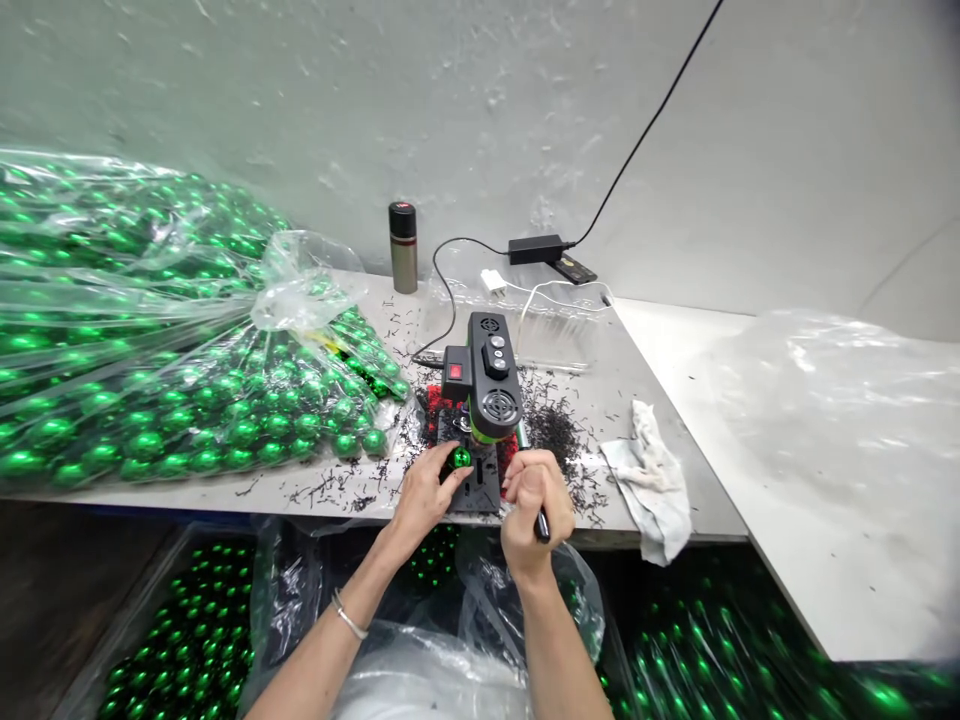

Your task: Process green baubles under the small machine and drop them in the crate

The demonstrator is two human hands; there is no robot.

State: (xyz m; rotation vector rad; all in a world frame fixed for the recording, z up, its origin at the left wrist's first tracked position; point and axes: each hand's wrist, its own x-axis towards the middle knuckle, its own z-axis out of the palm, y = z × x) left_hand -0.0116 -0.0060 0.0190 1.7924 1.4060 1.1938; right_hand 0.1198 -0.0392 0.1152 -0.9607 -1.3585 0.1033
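Observation:
My left hand pinches a shiny green ball between thumb and fingers, over the black base plate of a small machine. My right hand is wrapped round a lever with a black grip, just right of the plate. The machine's black head, with round vents and buttons, stands above and behind the ball. A box with a red switch is attached to its left side.
A clear bag of green balls fills the table's left. Behind stand a flask and a power adapter. A white cloth hangs over the front edge. Black shreds lie around the machine. More green balls are below.

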